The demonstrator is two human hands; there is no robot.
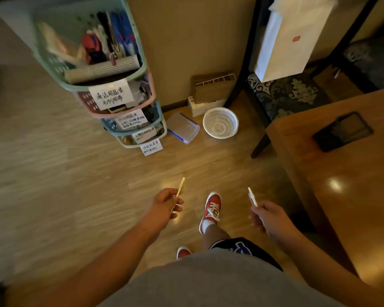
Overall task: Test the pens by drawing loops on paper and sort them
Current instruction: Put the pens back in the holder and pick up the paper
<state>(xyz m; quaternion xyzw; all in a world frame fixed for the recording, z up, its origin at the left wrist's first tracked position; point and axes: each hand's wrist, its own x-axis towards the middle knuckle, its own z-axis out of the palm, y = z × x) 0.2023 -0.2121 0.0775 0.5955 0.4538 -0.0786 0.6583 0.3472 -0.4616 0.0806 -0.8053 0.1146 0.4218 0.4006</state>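
**A pen held in each hand, both pointing away from the body**

The yellow pen (180,189) is pinched in the left hand (166,202) between thumb and curled fingers. Its long axis runs from the grip toward 1 o'clock, and most of the barrel stands clear above the knuckles. The pale pen (252,197) is gripped in the same manner by the right hand (269,216). Its free end leans toward 11 o'clock, so the two pens tilt slightly toward each other without meeting. Which end of either pen is the writing tip cannot be told through the blur.

Both hands are held over bare floor, well apart, with a red shoe (212,209) seen between them.

No sheet for drawing loops is seen. The table (341,196) lies at 3 o'clock and the right hand is nearer to it, almost beside its edge. If a test is to be made there, the pale pen is judged the better placed, though it would have to be swung round from 11 o'clock toward 3.

The labelled rack (53,63) stands at 11 o'clock and is nearer the left hand. A white basket (208,120) and a clear box (182,127) lie on the floor at 12 o'clock, about equally far from both hands. Either could serve as a sorting place, but that is only a guess.
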